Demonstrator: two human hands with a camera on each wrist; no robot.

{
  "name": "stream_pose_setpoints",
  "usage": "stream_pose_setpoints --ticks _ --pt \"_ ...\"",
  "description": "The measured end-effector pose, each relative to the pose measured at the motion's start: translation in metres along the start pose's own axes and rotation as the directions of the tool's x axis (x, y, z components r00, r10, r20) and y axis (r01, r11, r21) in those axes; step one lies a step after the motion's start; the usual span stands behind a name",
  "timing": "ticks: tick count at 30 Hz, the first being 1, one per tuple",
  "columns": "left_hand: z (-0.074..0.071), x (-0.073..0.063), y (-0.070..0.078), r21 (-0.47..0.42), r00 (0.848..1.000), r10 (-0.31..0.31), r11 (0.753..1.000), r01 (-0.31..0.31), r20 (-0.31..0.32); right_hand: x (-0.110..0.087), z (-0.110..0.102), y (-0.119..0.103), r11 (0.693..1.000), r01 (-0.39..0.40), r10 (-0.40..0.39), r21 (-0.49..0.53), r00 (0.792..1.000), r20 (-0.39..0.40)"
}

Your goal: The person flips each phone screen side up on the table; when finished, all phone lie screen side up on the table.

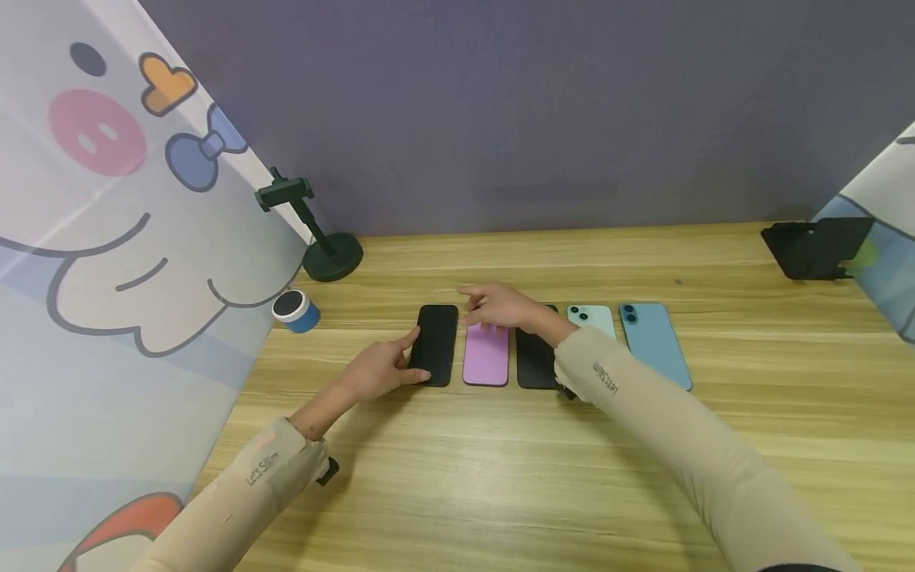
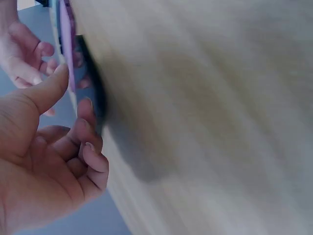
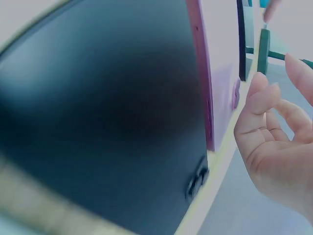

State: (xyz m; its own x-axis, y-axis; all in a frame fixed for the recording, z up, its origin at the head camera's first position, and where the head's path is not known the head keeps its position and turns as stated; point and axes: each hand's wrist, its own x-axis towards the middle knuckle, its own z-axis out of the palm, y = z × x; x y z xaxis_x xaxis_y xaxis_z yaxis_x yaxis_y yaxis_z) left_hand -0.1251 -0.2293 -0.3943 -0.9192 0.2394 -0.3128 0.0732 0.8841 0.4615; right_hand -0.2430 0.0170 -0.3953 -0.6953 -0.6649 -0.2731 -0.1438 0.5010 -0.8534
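Observation:
Several phones lie in a row on the wooden table. My left hand (image 1: 375, 370) is at the leftmost black phone (image 1: 435, 342), its thumb over the lower end and its other fingers by the left edge. Above the upper end of the pink phone (image 1: 486, 361) is my right hand (image 1: 500, 307), fingers loosely bent and holding nothing; the right wrist view shows a gap between this hand (image 3: 279, 147) and the phones. A second black phone (image 1: 534, 361) lies partly under my right forearm. Further right are a pale mint phone (image 1: 600, 318) and a blue phone (image 1: 656, 345).
A dark green stand (image 1: 332, 256) rises at the back left, with a blue and white round container (image 1: 299, 312) in front of it. At the far right is a black holder (image 1: 818, 248). A grey partition (image 1: 543, 119) borders the table's back edge.

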Motion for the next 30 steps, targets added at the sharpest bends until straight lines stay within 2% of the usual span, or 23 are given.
stream_pose_setpoints --ticks 4,9,18,30 --pt "-0.003 0.002 0.011 0.048 0.994 0.087 0.995 -0.084 -0.068 -0.01 -0.01 0.007 1.0 -0.014 0.014 -0.001 1.0 -0.003" --pt "0.003 0.009 0.024 0.11 0.977 0.193 0.977 -0.182 -0.089 -0.022 -0.019 0.018 0.999 -0.035 0.034 -0.019 0.999 -0.028" --pt "0.026 0.017 0.029 0.162 0.959 0.252 0.959 -0.23 -0.128 -0.031 -0.024 0.027 0.994 -0.079 0.075 -0.073 0.995 -0.058" --pt "0.037 0.019 0.035 0.283 0.954 0.27 0.932 -0.226 -0.128 -0.033 -0.024 0.025 0.988 -0.112 0.107 -0.103 0.993 -0.055"
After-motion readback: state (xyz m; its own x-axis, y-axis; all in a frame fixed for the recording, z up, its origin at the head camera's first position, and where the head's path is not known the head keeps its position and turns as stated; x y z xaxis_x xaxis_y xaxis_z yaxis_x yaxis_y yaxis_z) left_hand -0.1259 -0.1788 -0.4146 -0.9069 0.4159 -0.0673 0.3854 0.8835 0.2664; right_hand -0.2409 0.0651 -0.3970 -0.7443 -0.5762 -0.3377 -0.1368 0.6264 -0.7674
